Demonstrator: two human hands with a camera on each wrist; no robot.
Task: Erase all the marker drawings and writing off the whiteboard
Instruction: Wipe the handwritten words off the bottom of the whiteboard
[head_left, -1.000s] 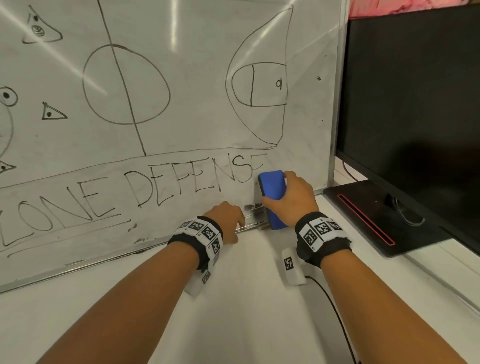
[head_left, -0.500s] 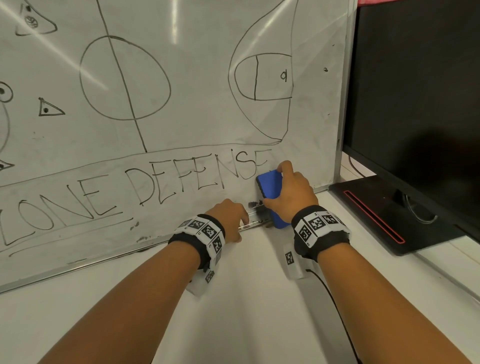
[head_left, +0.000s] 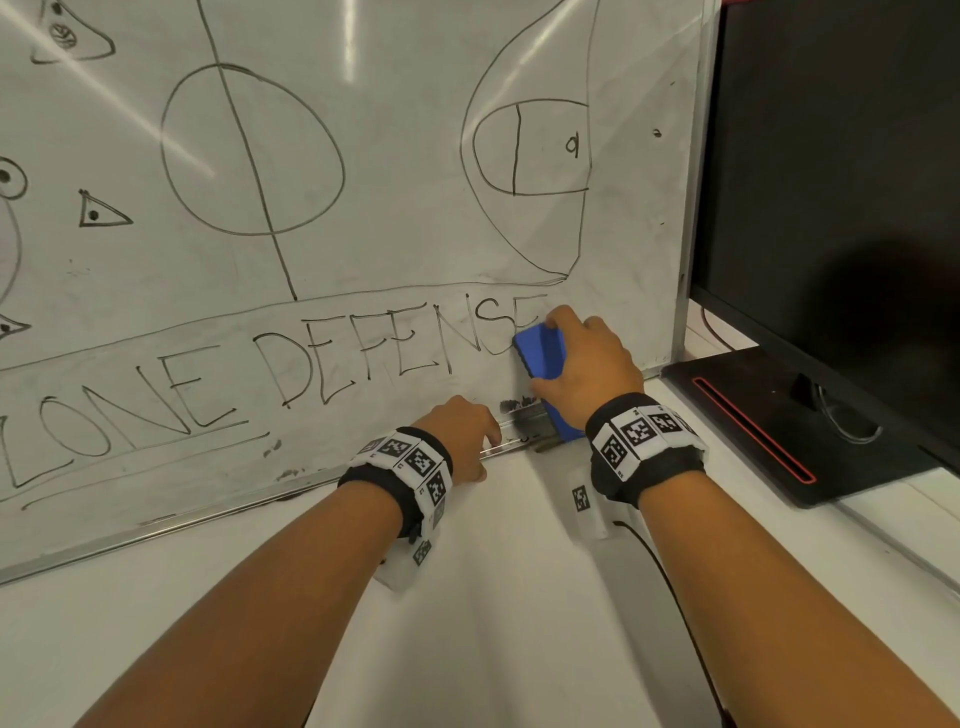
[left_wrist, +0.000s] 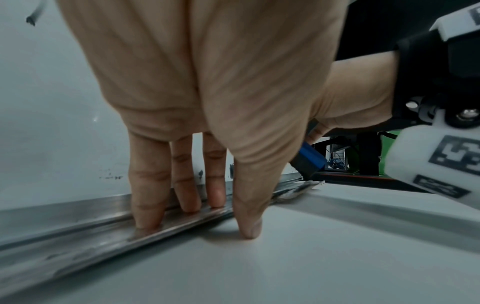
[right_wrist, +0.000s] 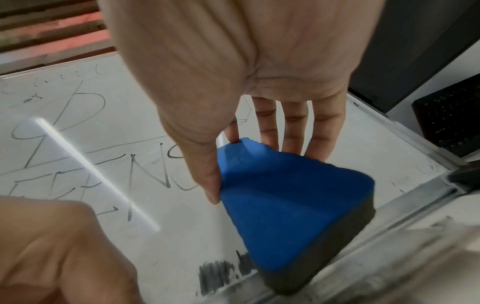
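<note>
The whiteboard (head_left: 363, 234) leans upright on the white desk (head_left: 493, 623), its surface crowded from the left edge with triangles, a circle crossed by a line, a court outline and the lettering "ZONE DEFENSE" (head_left: 291, 379); none of it looks wiped yet. Low near the middle, the left hand (head_left: 462, 436) has its grip open, straight fingers (left_wrist: 148, 195) pressing into the metal tray (left_wrist: 78, 222) and thumb on the desk, likely to brace the board against the push of wiping. Just to its right, the right hand (head_left: 587, 364) holds the blue eraser (head_left: 540, 353), thumb on one side and fingers over the far edge, dark felt toward the board. The eraser sits at the last letters, its lower end by the tray; whether the felt lies flat is hard to tell. A dark smudge (right_wrist: 223, 275) lies beside it. Farthest right stands a black monitor (head_left: 831, 208).
</note>
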